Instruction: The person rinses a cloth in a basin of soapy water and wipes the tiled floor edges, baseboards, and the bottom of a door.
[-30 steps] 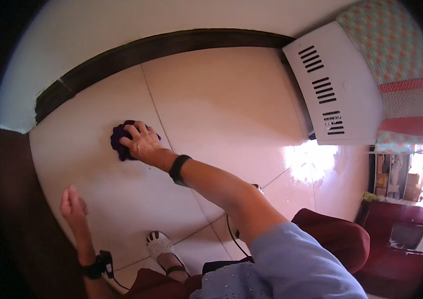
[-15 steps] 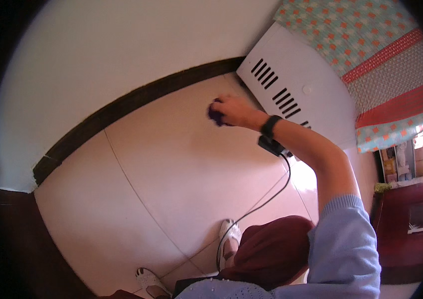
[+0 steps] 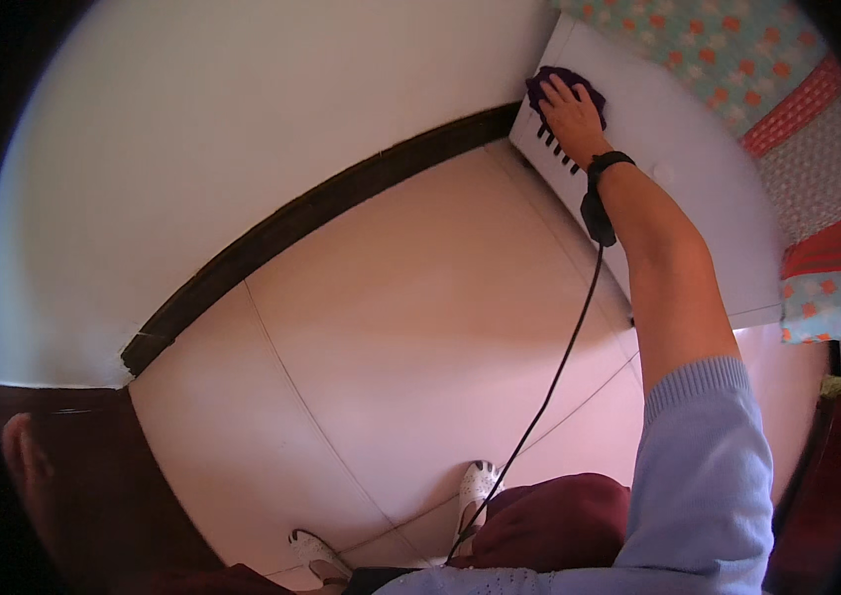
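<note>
My right hand (image 3: 574,121) presses a dark purple cloth (image 3: 594,96) against the white side panel (image 3: 673,129) of an appliance or cabinet. Its fingers lie spread over the bunched cloth, close to the panel's upper left edge. Under the hand, part of a row of dark vent slots (image 3: 555,149) shows; other slots are covered by my hand and arm. A black band with a small box sits on my right wrist. At the far left rim, my left hand (image 3: 26,451) shows dimly beside a dark brown surface, its fingers too unclear to read.
A black cable (image 3: 564,367) hangs from the wrist box down past my legs. A patterned cloth cover (image 3: 737,59) drapes over the white panel's top. A dark baseboard (image 3: 341,208) runs along the white wall. My feet stand on pale floor tiles (image 3: 391,357).
My right hand has moved up and to the right with the purple cloth, from above the floor onto the white panel. A hand has appeared at the left rim.
</note>
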The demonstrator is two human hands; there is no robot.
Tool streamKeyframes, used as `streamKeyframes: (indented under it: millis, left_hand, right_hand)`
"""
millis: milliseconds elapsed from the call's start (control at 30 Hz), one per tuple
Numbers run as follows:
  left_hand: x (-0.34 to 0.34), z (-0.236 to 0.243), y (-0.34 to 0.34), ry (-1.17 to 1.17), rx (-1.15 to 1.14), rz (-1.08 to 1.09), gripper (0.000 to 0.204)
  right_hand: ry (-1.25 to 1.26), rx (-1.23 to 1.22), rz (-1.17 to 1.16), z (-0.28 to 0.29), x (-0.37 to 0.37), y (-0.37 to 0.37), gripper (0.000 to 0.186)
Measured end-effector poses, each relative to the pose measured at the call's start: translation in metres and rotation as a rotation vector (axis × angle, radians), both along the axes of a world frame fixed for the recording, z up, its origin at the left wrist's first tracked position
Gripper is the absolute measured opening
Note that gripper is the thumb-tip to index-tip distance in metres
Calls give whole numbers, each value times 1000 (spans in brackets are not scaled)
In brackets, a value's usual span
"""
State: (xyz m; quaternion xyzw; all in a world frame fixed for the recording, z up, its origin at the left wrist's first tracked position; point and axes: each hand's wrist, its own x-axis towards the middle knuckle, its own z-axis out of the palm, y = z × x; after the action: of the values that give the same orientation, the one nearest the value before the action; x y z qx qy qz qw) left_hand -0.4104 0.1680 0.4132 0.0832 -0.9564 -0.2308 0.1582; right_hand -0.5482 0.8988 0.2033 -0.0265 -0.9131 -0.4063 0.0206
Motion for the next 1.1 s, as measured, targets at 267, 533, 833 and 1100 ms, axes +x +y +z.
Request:
streamKeyframes:
  millis: [267, 533, 833, 1100]
  left_hand:
    - [-43, -180, 46, -427, 255, -430, 18]
    - [-37, -338, 80, -253, -225, -684, 37]
    - [-22, -425, 138, -354, -397, -218, 49]
    - [-24, -426, 143, -351, -417, -155, 49]
  right_hand:
    - [-78, -124, 307, -97, 111, 58, 27]
    - [-362, -104, 199, -158, 332, 65, 24]
    - [505, -1440, -286, -150, 226, 32, 28]
    - [1032, -1912, -401, -146, -43, -32, 37]
